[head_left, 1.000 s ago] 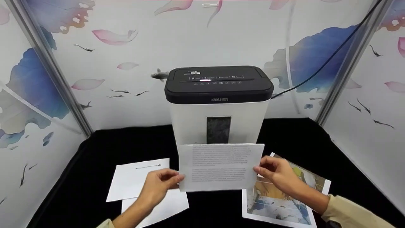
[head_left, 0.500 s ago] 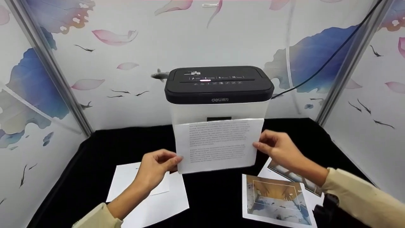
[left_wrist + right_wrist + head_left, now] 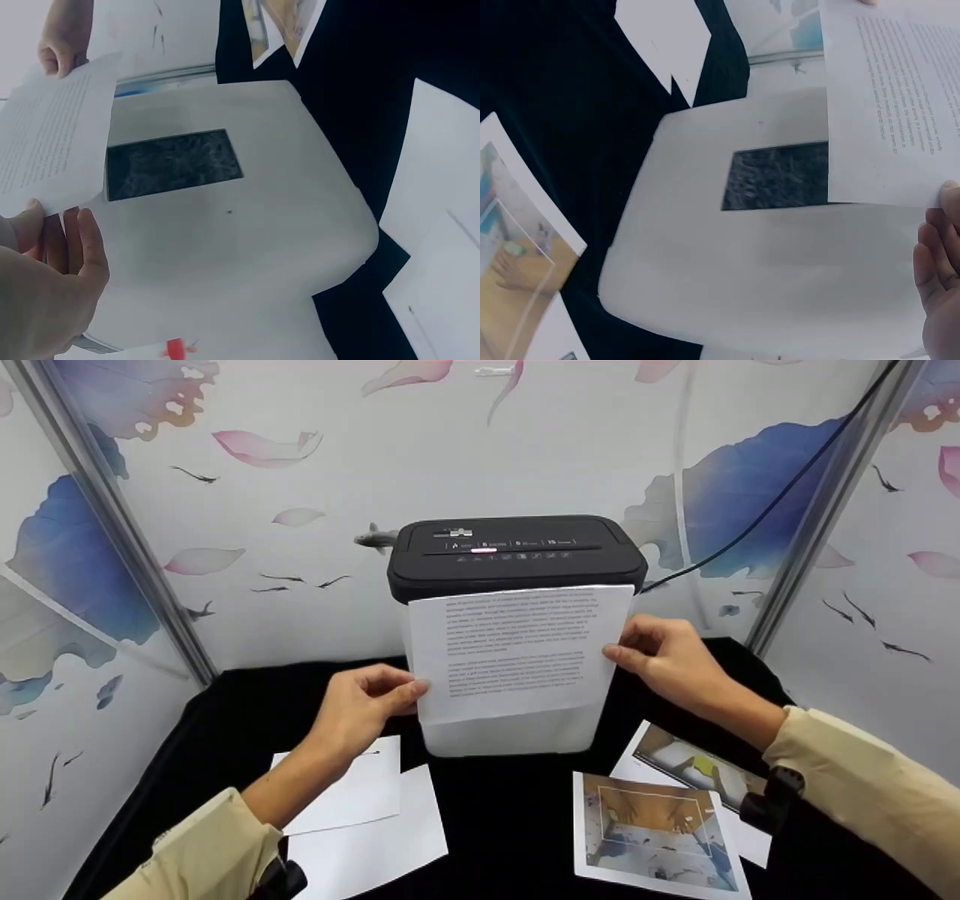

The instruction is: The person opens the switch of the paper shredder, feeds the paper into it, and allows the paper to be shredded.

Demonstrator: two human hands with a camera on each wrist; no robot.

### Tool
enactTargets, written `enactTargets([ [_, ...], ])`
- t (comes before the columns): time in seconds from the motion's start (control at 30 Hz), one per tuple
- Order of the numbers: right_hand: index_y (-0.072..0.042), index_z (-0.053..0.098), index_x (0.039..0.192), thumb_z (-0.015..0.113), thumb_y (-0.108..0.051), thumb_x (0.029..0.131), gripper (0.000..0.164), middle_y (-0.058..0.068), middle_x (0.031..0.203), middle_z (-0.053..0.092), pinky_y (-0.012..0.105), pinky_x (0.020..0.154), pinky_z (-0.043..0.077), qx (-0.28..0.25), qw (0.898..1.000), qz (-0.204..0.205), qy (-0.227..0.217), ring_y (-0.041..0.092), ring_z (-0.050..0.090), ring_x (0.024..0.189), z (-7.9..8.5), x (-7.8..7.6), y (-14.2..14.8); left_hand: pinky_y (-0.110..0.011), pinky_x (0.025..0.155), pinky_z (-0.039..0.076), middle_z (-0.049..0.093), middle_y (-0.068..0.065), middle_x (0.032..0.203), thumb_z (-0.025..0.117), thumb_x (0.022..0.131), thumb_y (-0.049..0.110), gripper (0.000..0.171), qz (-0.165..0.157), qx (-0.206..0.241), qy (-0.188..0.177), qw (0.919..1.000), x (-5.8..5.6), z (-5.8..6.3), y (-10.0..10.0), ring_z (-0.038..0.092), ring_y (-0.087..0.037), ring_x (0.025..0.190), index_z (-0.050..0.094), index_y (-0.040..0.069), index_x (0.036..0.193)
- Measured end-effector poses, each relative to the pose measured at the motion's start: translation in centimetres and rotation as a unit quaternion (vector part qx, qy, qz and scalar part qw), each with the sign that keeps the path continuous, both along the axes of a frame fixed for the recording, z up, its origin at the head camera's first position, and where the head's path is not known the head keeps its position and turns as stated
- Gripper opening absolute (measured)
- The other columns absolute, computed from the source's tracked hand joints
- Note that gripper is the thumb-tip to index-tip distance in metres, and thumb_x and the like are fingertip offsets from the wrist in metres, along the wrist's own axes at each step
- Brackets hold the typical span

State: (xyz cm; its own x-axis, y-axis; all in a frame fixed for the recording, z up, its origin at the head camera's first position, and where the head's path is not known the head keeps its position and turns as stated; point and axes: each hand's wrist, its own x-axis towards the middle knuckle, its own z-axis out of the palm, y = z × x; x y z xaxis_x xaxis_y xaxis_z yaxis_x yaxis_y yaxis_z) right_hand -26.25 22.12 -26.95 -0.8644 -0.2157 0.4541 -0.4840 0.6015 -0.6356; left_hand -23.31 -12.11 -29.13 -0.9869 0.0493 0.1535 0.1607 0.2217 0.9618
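The shredder [image 3: 517,574] stands upright, and the step in hand appears to be bringing the sheet [image 3: 517,660] up to it. The printed sheet is in front of the shredder, its top edge overlapping the lid [image 3: 517,526] in the head view, not in the slot [image 3: 540,550]. The left hand [image 3: 367,697] pinches the sheet's left edge between thumb and fingers; the right hand [image 3: 671,656] pinches the right edge. The next move likely calls for lifting that top edge over the lid, squared to the slot. Only the head view shows the slot; the wrist views show the window [image 3: 176,165] on the shredder's front, which the sheet hides from the head camera.
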Motion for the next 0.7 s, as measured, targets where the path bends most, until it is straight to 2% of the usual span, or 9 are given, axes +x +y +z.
enactTargets([
  [0.17, -0.001, 0.063, 0.077, 0.065, -0.008, 0.083, 0.01, 0.009, 0.073, 0.062, 0.019, 0.054, 0.04, 0.008, 1.0, -0.011, 0.023, 0.006, 0.05, 0.06, 1.9, -0.4, -0.4, -0.027, 0.072, 0.055, 0.068, -0.003, 0.083, 0.073, 0.078, 0.025, 0.024, 0.015, -0.054, 0.029, 0.998, -1.0, 1.5, 0.0, 0.066, -0.017, 0.073, 0.071, 0.005, 0.09],
  [0.3, -0.001, 0.063, 0.078, 0.066, -0.01, 0.083, 0.01, 0.008, 0.075, 0.063, 0.018, 0.054, 0.04, 0.006, 0.999, -0.01, 0.037, 0.007, 0.051, 0.063, 3.2, -1.3, -0.4, -0.025, 0.071, 0.052, 0.067, -0.002, 0.08, 0.072, 0.078, 0.03, 0.025, 0.02, -0.086, 0.054, 0.9946, -1.9, 2.8, -0.2, 0.064, -0.019, 0.075, 0.071, 0.008, 0.09],
  [0.57, -0.003, 0.065, 0.083, 0.066, -0.015, 0.084, 0.013, 0.002, 0.081, 0.066, 0.02, 0.057, 0.044, -0.017, 0.999, -0.014, 0.046, 0.011, 0.056, 0.066, 5.4, -3.2, -0.3, -0.028, 0.078, 0.053, 0.066, 0.0, 0.085, 0.071, 0.078, 0.033, 0.032, 0.003, -0.071, 0.043, 0.9965, -3.3, 5.8, -0.4, 0.062, -0.02, 0.083, 0.069, 0.007, 0.096],
  [0.7, -0.003, 0.064, 0.083, 0.066, -0.017, 0.084, 0.014, 0.001, 0.078, 0.067, 0.02, 0.054, 0.044, -0.014, 0.998, -0.031, 0.046, 0.009, 0.057, 0.064, 6.5, -3.6, -0.3, -0.027, 0.077, 0.052, 0.067, 0.001, 0.086, 0.071, 0.076, 0.036, 0.033, 0.01, -0.087, 0.053, 0.9948, -4.0, 6.9, -0.3, 0.062, -0.019, 0.083, 0.07, 0.009, 0.095],
])
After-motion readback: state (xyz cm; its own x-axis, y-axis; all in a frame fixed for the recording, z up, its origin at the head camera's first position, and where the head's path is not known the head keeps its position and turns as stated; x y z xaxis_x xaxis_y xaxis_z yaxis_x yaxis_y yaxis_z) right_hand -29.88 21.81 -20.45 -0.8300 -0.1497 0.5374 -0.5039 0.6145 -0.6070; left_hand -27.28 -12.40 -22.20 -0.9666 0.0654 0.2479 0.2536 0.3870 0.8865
